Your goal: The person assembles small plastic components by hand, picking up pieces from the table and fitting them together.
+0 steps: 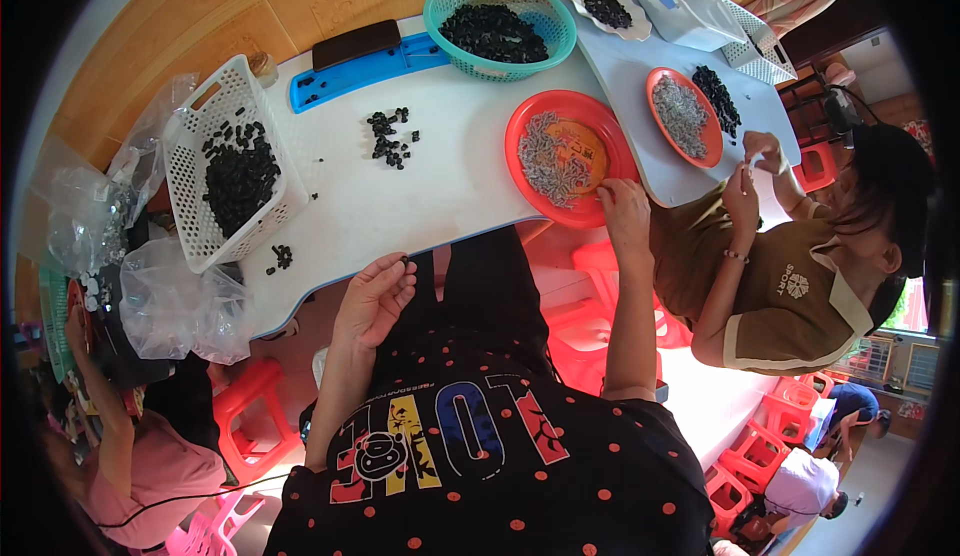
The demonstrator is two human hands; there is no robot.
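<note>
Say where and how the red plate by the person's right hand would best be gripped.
Probably take the red plate by its rim at left and right, coming from the person's side and curling under the edge. It is round, with a raised edge and no visible handle; the small grey pieces lie mostly in its left half, so that side likely needs firmer support.

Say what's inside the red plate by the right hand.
Small grey pieces lie in the red plate; some patterned bottom shows. The bottom under them is covered.
</note>
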